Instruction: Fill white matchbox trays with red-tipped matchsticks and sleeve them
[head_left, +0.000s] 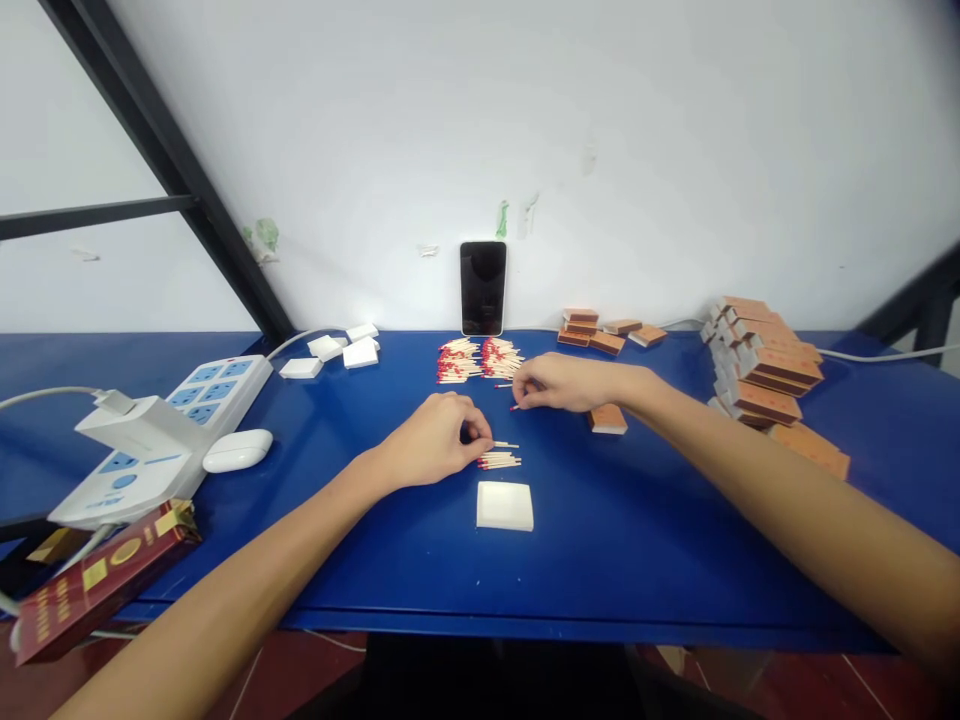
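Observation:
My left hand (439, 440) is closed in a pinch at the head end of a match (506, 445), whose pale stick points right. Just below its fingertips lies a small row of red-tipped matches (501, 461) on the blue table. My right hand (551, 383) pinches another match (514, 407), with its red head showing at the fingertips. Beyond both hands are two heaps of matches, a left heap (457, 362) and a right heap (501, 358). An open white box tray (505, 506) lies nearer me. One matchbox (607, 419) sits under my right wrist.
A phone (483, 288) leans on the wall behind the heaps. Several white trays (361, 352) lie at the back left; stacked matchboxes (772, 360) stand at the right. A power strip (225, 395), a white earbud case (238, 451) and a red carton (105, 580) occupy the left.

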